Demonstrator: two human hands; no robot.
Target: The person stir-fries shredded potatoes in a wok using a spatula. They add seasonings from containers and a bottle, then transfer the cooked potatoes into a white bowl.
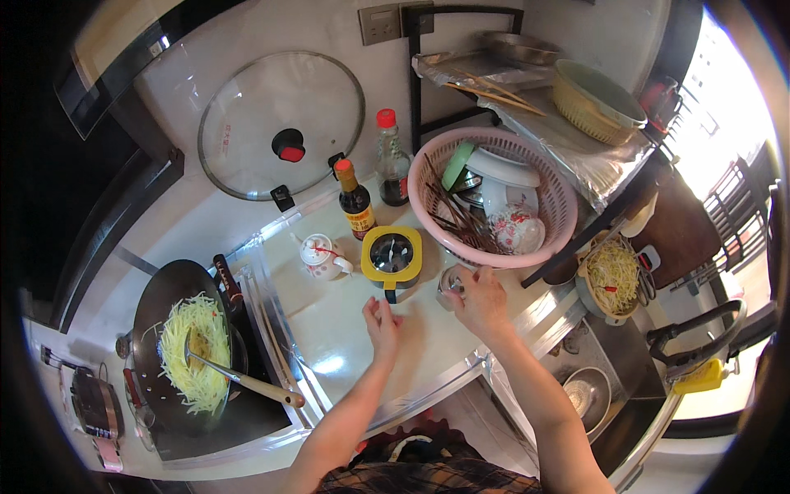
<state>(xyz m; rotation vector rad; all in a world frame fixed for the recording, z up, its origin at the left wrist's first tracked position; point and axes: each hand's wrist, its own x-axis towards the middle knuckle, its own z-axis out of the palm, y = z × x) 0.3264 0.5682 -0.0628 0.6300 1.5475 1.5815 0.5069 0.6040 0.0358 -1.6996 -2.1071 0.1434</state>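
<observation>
My right hand (484, 301) has its fingers and thumb on a small clear glass jar (447, 285), close below the pink basket. The hand partly covers the jar, and its contents cannot be made out. My left hand (384, 326) is half curled with nothing seen in it, just short of the dark handle of a yellow-lidded seasoning container (391, 253). To that container's left stands a white lidded ceramic pot (323, 255) with a red cord. Behind them are a soy sauce bottle (356, 207) and a red-capped bottle (393, 167) with dark liquid.
At left, a wok (163, 290) holds pale shredded vegetable and a wooden-handled ladle (247, 381). A glass lid (259, 99) leans on the wall. The pink basket (432, 231) holds bowls and chopsticks. More shreds fill a colander (611, 278) beside the sink (623, 349).
</observation>
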